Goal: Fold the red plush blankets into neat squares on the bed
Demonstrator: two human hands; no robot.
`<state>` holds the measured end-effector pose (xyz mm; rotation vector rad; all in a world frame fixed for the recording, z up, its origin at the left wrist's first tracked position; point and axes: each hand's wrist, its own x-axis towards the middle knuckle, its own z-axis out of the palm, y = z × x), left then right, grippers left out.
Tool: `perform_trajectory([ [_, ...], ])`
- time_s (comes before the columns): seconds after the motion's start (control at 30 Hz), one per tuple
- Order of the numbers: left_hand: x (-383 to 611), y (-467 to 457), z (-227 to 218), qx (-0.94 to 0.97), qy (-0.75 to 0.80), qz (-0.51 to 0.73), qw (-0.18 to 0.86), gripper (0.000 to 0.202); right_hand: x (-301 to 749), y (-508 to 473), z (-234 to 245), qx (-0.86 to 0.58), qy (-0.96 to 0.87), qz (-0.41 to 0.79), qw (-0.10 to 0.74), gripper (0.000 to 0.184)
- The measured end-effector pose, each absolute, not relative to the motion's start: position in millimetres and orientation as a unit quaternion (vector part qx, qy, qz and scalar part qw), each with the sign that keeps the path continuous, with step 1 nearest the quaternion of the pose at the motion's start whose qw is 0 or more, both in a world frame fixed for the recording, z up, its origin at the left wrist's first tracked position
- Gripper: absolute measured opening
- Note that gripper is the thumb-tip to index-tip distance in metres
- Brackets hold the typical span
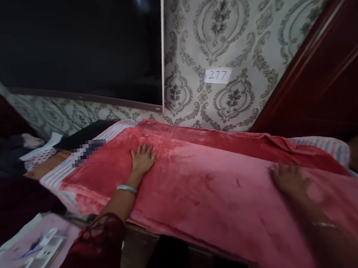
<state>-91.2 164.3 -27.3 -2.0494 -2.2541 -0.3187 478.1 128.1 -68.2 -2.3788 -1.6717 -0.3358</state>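
Note:
A red and pink plush cloth [208, 189], like a blanket or towel, lies spread over a long surface before me. My left hand [143, 158] rests flat on its left part, fingers spread, with a silvery bangle at the wrist. Farther right, my right hand [289, 179] is on or just over the pink area, fingers stretched out and blurred by motion. Beneath the cloth, a striped fabric [328, 145] shows at the right end and along the left edge. Neither hand grips anything.
A large dark screen [73, 47] hangs on the patterned wall, beside a paper label [218, 75] reading 277. At lower left, a white power strip [37, 260] lies on a pale pink surface. Dark fabric [17, 204] is heaped at the left. A dark red panel [322, 69] stands at right.

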Motion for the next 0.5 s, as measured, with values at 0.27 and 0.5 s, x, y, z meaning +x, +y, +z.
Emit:
perform_trajectory([
  [0.27, -91, 160, -25, -0.674, -0.733, -0.090, 0.014, 0.060, 267, 132, -64, -0.582, -0.809, -0.032, 0.075, 0.059],
  [0.5, -140, 207, 11, -0.652, -0.753, -0.080, 0.021, 0.060, 265, 124, -88, -0.559, -0.820, -0.088, 0.091, 0.055],
])
